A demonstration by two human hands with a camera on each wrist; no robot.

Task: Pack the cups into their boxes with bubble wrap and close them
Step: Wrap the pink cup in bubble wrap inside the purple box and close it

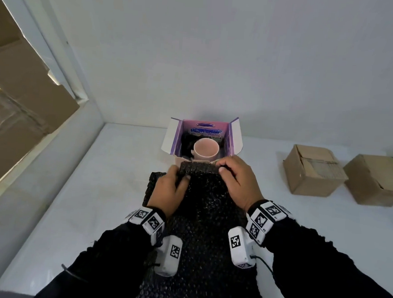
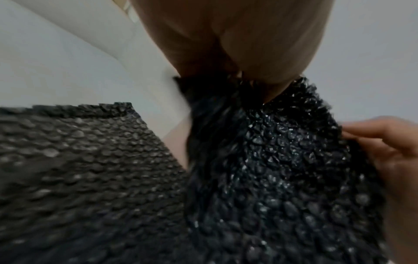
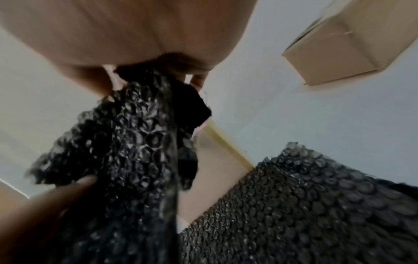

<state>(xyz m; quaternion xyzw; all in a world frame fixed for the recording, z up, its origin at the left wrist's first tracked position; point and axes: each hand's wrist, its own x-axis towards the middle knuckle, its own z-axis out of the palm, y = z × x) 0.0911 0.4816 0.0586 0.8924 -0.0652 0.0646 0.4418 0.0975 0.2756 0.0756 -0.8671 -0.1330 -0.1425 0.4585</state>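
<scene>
The bubble wrap (image 1: 207,196) is a black, glossy sheet, its long axis running from the person toward the purple box (image 1: 202,137) on the white table (image 1: 95,188). The left hand (image 1: 168,192) and right hand (image 1: 237,179) each pinch its far edge, just before the upright pink cup (image 1: 206,150) inside that open box.

A pale pink ceramic cup (image 1: 206,149) stands upright inside an open purple cardboard box (image 1: 234,137); black bubble wrap (image 1: 207,219) lies just nearer.
</scene>
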